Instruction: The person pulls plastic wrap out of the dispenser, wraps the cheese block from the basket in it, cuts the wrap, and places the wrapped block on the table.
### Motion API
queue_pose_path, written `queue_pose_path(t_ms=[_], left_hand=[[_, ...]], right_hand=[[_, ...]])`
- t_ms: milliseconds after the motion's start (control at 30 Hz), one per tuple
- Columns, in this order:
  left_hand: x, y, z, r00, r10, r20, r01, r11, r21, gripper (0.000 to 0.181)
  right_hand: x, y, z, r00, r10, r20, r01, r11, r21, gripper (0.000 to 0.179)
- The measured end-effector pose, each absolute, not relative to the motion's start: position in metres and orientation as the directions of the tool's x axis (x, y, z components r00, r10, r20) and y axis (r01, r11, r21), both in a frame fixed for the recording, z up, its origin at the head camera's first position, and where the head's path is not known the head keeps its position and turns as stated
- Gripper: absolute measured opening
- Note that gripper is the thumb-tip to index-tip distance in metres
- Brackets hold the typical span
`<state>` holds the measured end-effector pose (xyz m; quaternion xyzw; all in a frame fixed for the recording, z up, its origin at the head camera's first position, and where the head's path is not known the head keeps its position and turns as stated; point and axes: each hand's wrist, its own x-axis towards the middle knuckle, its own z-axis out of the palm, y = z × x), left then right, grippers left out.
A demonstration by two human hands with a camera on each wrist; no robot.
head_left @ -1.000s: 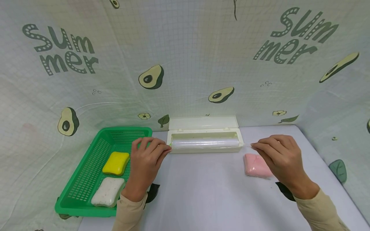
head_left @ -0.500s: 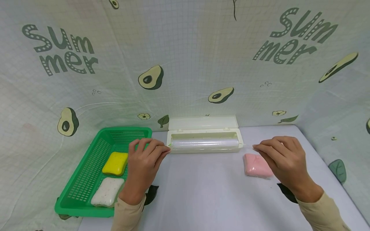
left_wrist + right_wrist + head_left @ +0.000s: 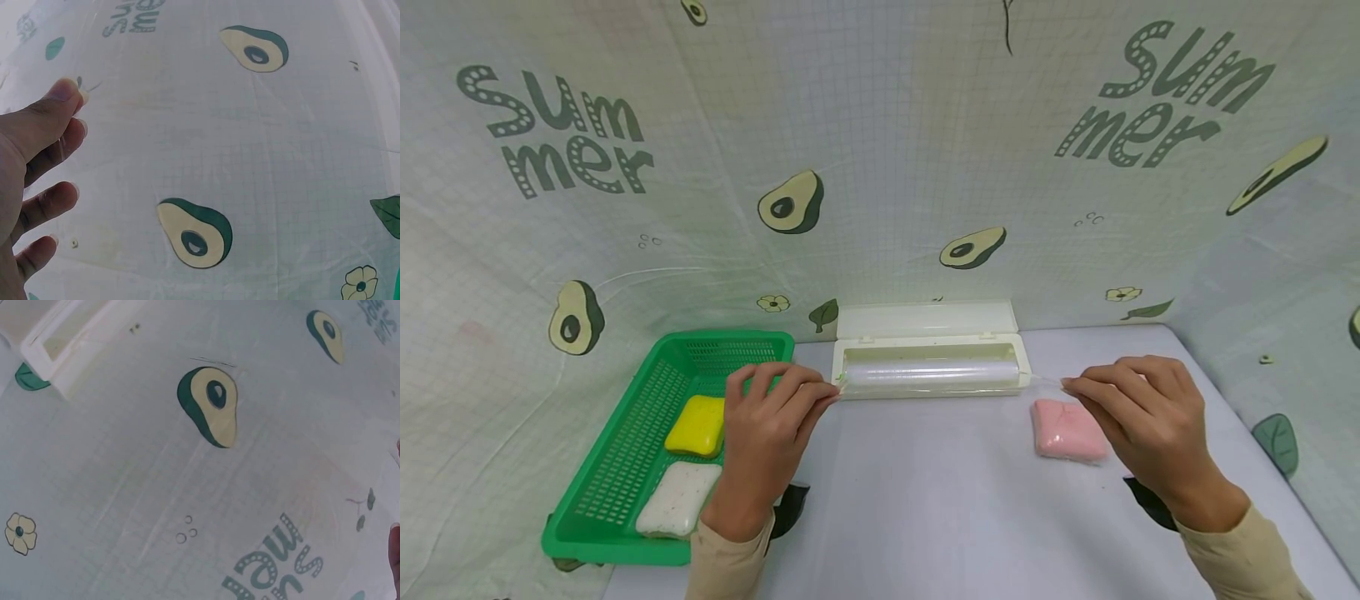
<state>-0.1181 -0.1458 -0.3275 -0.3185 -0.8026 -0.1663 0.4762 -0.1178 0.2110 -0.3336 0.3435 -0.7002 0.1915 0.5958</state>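
Clear cling film runs from a roll (image 3: 932,370) in a white dispenser box (image 3: 925,389), its lid standing up behind. My left hand (image 3: 767,442) pinches one corner of the film by the box's left end; in the left wrist view its thumb (image 3: 53,112) meets the index finger while the other fingers stay apart. My right hand (image 3: 1150,429) pinches the other corner, a thin strand of film (image 3: 1047,381) showing at its fingertips. Below the right fingers lies a pink bar (image 3: 1067,431) with a glossy, wrinkled wrapping. The right wrist view shows only finger edges at its right side.
A green perforated basket (image 3: 617,546) on the left holds a yellow bar (image 3: 696,426) and a speckled white bar (image 3: 677,500), partly behind the left arm. An avocado-print cloth (image 3: 880,167) hangs right behind the box and along both sides of the white table (image 3: 940,517).
Both hands have drawn slightly apart and a little towards me, still pinching the film. The box, basket and bars have stayed in place.
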Motion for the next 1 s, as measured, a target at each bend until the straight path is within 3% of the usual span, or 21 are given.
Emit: queue_pose_path(t_ms=[600, 1000], left_hand=[[-0.109, -0.144, -0.313, -0.289, 0.350, 0.891, 0.673, 0.737, -0.071, 0.020], [-0.100, -0.145, -0.308, -0.308, 0.348, 0.885, 0.656, 0.751, -0.067, 0.021]], right_hand=[[-0.110, 0.211, -0.322, -0.020, -0.236, 0.972, -0.702, 0.695, 0.154, 0.024], [-0.105, 0.206, -0.313, 0.037, -0.196, 0.980, -0.705, 0.690, 0.165, 0.024]])
